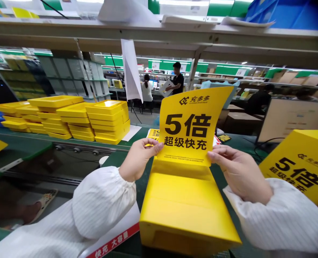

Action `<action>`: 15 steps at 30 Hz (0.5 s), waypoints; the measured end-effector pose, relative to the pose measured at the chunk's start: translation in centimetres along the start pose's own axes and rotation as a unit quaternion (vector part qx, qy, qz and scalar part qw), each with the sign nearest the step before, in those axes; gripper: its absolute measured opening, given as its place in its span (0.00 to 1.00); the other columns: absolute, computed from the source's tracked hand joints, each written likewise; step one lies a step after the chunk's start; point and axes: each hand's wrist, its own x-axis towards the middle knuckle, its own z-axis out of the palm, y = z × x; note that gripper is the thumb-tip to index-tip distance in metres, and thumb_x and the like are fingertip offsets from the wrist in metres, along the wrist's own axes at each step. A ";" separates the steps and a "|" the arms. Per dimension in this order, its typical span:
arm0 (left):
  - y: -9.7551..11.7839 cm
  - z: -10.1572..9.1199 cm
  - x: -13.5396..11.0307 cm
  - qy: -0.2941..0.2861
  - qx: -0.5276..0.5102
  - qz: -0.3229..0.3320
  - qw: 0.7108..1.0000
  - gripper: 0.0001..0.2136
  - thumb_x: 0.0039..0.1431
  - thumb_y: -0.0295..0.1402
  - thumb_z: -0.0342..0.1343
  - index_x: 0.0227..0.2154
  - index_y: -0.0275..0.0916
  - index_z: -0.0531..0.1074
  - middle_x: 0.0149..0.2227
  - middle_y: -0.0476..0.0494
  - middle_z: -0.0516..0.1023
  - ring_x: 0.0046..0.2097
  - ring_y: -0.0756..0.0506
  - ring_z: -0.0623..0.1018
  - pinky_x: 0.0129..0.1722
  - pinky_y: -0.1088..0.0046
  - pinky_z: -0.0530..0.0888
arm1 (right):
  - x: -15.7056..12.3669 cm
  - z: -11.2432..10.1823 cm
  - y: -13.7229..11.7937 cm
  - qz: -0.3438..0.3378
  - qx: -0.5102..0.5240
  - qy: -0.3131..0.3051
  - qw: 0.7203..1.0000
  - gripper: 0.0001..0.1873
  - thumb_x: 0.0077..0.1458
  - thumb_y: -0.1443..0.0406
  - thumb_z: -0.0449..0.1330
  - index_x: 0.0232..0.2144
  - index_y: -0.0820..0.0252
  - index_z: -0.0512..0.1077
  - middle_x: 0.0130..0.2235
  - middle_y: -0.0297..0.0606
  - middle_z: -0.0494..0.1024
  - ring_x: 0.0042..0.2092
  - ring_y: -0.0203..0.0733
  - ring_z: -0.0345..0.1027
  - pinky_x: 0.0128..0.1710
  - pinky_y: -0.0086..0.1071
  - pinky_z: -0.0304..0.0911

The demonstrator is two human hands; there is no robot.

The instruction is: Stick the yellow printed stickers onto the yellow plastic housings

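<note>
Upright between my hands is a yellow printed sheet point(188, 107) with large black characters, its upper right corner curling. My left hand point(137, 157) pinches its lower left edge between thumb and fingers. My right hand point(241, 172) pinches the lower right edge the same way. Just below and behind the sheet's lower edge lies a plain yellow box point(186, 204), its long top face towards me. Whether the sheet touches the box cannot be made out. To the right stands another yellow box point(298, 168) bearing the same black print, partly hidden by my right sleeve.
Stacked yellow trays point(107, 122) stand at the left on the green bench point(113, 152). A white sheet with a red band point(116, 240) lies under my left arm. A monitor point(295, 118) is at the right. Overhead runs a shelf point(148, 37); people work beyond it.
</note>
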 end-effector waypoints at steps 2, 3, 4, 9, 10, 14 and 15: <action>-0.2 -0.1 0.0 -0.006 -0.001 -0.019 1.000 0.15 0.33 0.36 0.68 0.22 0.34 0.69 0.22 0.51 0.74 0.27 0.53 0.71 0.31 0.77 0.66 | -0.1 0.1 -0.1 0.030 0.011 -0.008 0.999 0.15 0.33 0.59 0.71 0.19 0.60 0.71 0.29 0.32 0.71 0.35 0.36 0.64 0.39 0.30 0.60; -0.3 -0.2 0.0 -0.011 0.001 -0.027 1.000 0.15 0.34 0.36 0.68 0.21 0.33 0.70 0.23 0.49 0.74 0.28 0.53 0.71 0.32 0.76 0.66 | -0.1 0.1 -0.2 0.041 0.016 -0.008 0.999 0.15 0.32 0.59 0.71 0.18 0.60 0.70 0.29 0.32 0.71 0.35 0.36 0.64 0.38 0.29 0.60; -0.4 -0.2 0.1 -0.017 0.003 -0.032 0.999 0.15 0.34 0.37 0.68 0.21 0.33 0.70 0.24 0.48 0.74 0.28 0.52 0.71 0.32 0.75 0.66 | -0.2 0.1 -0.2 0.052 0.018 -0.007 0.998 0.16 0.31 0.59 0.72 0.18 0.60 0.70 0.28 0.32 0.71 0.34 0.36 0.63 0.37 0.29 0.60; -0.7 -0.3 0.2 -0.033 0.023 -0.048 0.998 0.13 0.38 0.37 0.66 0.18 0.33 0.69 0.25 0.49 0.72 0.28 0.53 0.69 0.30 0.76 0.64 | -0.2 -0.4 0.3 0.114 0.013 -0.022 0.993 0.17 0.32 0.58 0.71 0.16 0.61 0.68 0.26 0.32 0.69 0.33 0.36 0.61 0.34 0.29 0.58; -0.8 -0.3 0.2 -0.033 0.031 -0.051 0.998 0.13 0.38 0.37 0.66 0.18 0.33 0.69 0.24 0.50 0.70 0.27 0.54 0.67 0.27 0.77 0.63 | -0.1 -0.5 0.5 0.125 0.016 -0.029 0.992 0.18 0.33 0.57 0.71 0.15 0.61 0.67 0.26 0.33 0.69 0.34 0.37 0.61 0.36 0.30 0.58; -0.7 -0.2 0.3 -0.025 0.060 -0.045 0.997 0.13 0.38 0.37 0.65 0.17 0.34 0.68 0.27 0.49 0.68 0.28 0.53 0.66 0.24 0.77 0.59 | 0.0 -0.5 0.9 0.121 0.007 -0.017 0.992 0.19 0.31 0.57 0.71 0.15 0.61 0.67 0.28 0.33 0.69 0.31 0.34 0.58 0.32 0.28 0.56; -0.7 -0.2 0.3 -0.016 0.074 -0.026 0.997 0.13 0.38 0.37 0.65 0.17 0.34 0.68 0.30 0.49 0.68 0.30 0.53 0.67 0.25 0.77 0.61 | 0.0 -0.4 0.8 0.110 0.001 -0.007 0.994 0.18 0.30 0.57 0.72 0.15 0.61 0.68 0.29 0.32 0.69 0.31 0.33 0.57 0.31 0.26 0.55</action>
